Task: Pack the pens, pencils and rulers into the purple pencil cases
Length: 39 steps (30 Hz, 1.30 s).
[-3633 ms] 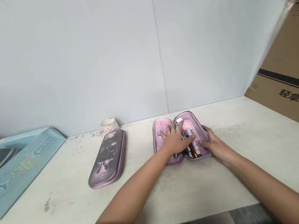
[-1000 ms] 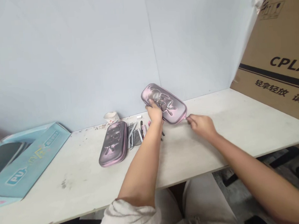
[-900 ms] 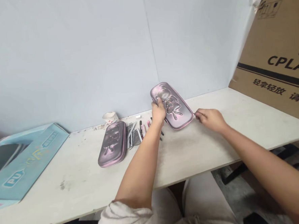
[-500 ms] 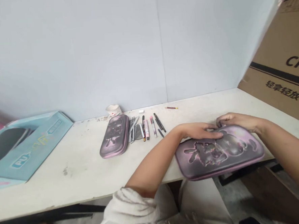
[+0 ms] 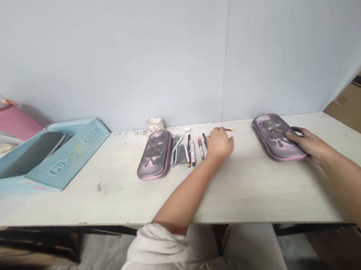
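A closed pink-purple pencil case (image 5: 275, 135) lies on the white table (image 5: 232, 189) at the right, and my right hand (image 5: 308, 145) grips its right side. My left hand (image 5: 219, 143) is blurred, fingers curled, over the right end of a row of pens and rulers (image 5: 189, 148). A second closed pencil case (image 5: 154, 154) lies left of that row. A small red pencil (image 5: 229, 130) lies apart near the wall.
A light blue cardboard box (image 5: 47, 157) stands at the left of the table, with pink material behind it. A small white cup (image 5: 154, 123) sits against the grey wall. A brown carton (image 5: 354, 104) stands at the far right.
The right-hand case moved from near the table's front edge back onto the table at the right. My left hand left it and reached to the pens. The view swung left.
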Each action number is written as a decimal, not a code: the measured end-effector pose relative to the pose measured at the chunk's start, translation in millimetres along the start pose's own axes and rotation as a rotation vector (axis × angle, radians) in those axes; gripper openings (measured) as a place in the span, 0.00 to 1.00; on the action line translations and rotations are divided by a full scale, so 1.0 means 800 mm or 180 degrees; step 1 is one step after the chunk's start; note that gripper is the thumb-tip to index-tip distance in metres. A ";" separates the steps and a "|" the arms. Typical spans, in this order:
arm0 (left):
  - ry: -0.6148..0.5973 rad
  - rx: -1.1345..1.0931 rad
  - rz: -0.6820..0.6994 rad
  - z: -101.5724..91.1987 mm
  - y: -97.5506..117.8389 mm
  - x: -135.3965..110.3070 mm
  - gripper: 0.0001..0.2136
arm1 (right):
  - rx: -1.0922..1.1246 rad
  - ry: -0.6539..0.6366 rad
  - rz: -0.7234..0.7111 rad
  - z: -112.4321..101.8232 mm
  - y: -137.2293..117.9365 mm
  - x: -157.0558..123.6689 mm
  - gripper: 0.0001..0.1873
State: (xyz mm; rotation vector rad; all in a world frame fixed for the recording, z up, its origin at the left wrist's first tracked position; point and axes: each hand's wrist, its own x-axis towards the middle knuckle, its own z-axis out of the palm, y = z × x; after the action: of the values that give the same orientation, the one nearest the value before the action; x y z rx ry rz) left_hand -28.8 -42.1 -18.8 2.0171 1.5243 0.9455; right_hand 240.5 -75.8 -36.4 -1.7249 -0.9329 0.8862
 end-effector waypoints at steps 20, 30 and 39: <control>0.0601 -0.1175 -0.0496 -0.110 -0.062 -0.015 0.05 | -0.1467 -0.0326 -0.2821 0.194 -0.080 -0.091 0.19; 0.0341 -0.5126 -0.1473 -0.134 -0.012 0.005 0.15 | -0.1781 -0.1294 -0.2737 0.251 -0.100 -0.147 0.24; 0.1065 -0.4320 -0.1797 -0.151 -0.066 0.049 0.12 | -0.3220 -0.1409 -0.3273 0.232 -0.057 -0.201 0.19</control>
State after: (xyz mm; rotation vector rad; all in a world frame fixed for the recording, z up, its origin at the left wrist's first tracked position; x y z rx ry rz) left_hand -146.3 4.3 35.6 0.4689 0.9484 1.4830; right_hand -2.1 -133.1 -22.7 -1.4106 -2.5473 0.0264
